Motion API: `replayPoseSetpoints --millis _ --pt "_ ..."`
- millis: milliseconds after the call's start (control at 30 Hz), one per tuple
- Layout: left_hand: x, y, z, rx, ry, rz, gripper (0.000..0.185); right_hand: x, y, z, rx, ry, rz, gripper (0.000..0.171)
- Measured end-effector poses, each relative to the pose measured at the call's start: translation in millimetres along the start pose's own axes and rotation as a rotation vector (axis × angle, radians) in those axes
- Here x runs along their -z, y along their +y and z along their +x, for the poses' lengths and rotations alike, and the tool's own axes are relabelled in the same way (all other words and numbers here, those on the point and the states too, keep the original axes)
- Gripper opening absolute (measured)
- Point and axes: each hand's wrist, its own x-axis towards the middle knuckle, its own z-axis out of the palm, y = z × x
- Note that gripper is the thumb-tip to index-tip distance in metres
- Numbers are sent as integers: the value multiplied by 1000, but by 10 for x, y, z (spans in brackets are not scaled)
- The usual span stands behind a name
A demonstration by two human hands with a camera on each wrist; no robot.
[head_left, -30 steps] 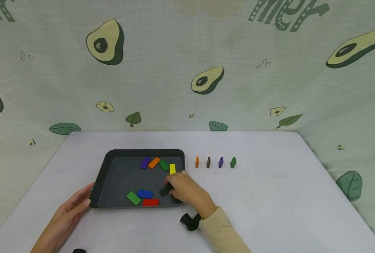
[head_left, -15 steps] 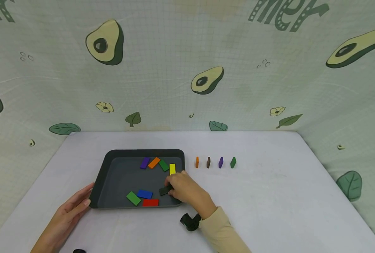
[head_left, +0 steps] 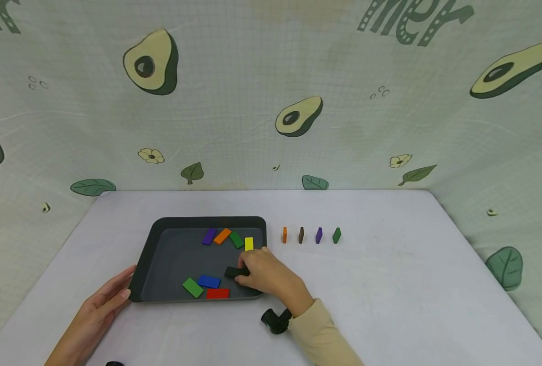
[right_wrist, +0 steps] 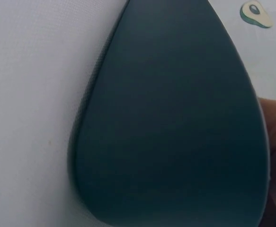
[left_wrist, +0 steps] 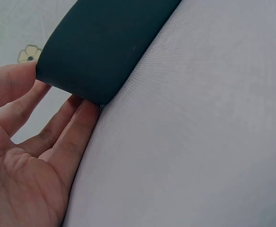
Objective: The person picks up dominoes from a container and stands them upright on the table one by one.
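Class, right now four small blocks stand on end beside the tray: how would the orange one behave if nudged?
The orange block stands upright on a narrow end, so it would probably tip rather than slide. It looks stiff and light. Falling sideways, it might strike the brown block.

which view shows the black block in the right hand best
The head view. There the black block is seen over the tray, pinched by the right hand. The right wrist view shows only the tray's dark outer wall, the left wrist view a tray corner and the left hand; neither shows the block.
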Motion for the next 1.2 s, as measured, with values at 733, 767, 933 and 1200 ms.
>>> replayPoseSetpoints --millis 733,767,933,1200 --pt "0 6 -1 -16 -8 23 53 178 11 -65 15 39 200 23" --pt "1 5 1 -10 -5 24 53 197 11 -75 9 42 216 23" --pt "-2 -2 7 -7 5 29 53 289 31 -121 -3 78 262 23" --pt "-4 2 3 -22 2 20 52 451 104 -206 -8 161 296 24"
